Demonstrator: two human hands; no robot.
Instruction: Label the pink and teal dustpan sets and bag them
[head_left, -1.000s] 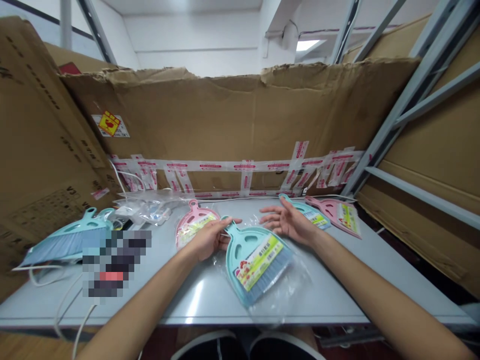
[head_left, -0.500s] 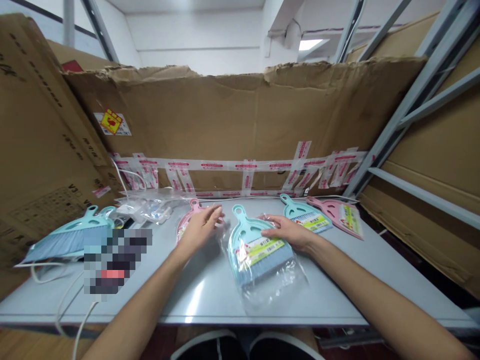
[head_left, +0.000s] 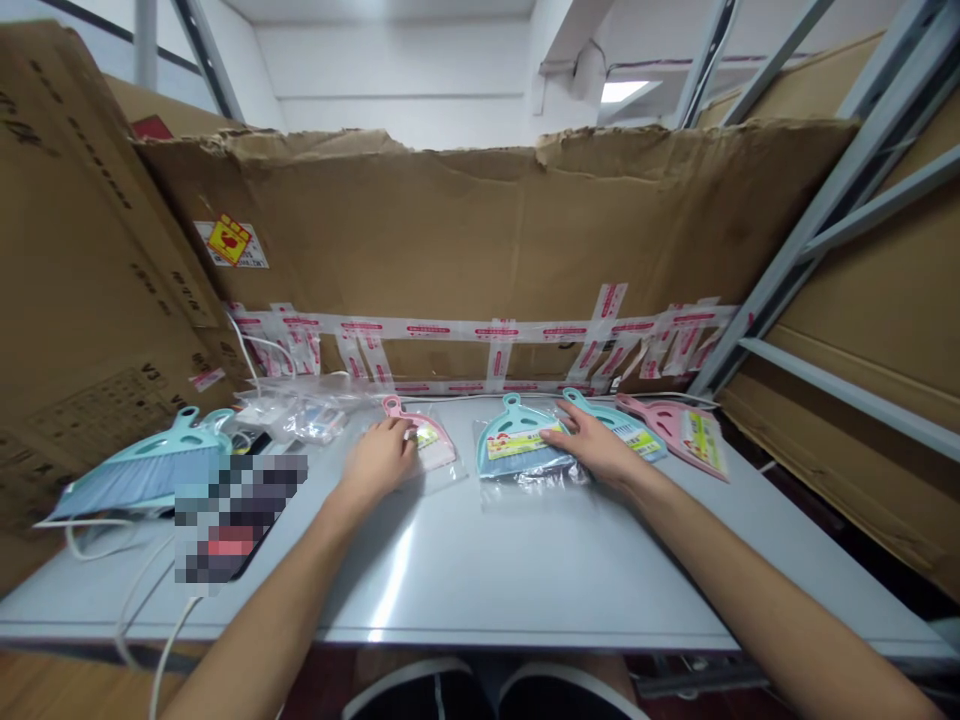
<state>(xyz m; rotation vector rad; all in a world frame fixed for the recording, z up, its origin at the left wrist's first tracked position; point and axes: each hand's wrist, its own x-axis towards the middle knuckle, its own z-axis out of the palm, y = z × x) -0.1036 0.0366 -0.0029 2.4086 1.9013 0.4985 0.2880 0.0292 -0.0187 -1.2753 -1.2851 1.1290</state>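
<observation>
A mint-green dustpan and brush set point(head_left: 514, 447) in a clear bag lies flat near the back of the table. My right hand point(head_left: 604, 450) is at its right side, thumb over the yellow-green label and fingers at the edge, closed on it. My left hand point(head_left: 379, 458) has its fingers bent over a bagged pink dustpan and brush set point(head_left: 436, 447), closed on its left part; the fingertips are partly hidden. Just beyond my right hand lie another mint dustpan set point(head_left: 634, 432) and another pink dustpan set point(head_left: 686, 437).
At the left lies an unbagged mint dustpan with blue brush point(head_left: 150, 470), beside a blurred-out dark object point(head_left: 251, 520) and white cables point(head_left: 124, 610). Clear plastic bags point(head_left: 300, 410) lie behind. Tall cardboard point(head_left: 450, 230) stands along the back, with a metal rack point(head_left: 795, 230) at right.
My right hand has pushed the mint set away from me and laid it at the back. My left hand has shifted left and down onto the pink set, whose right side now shows.
</observation>
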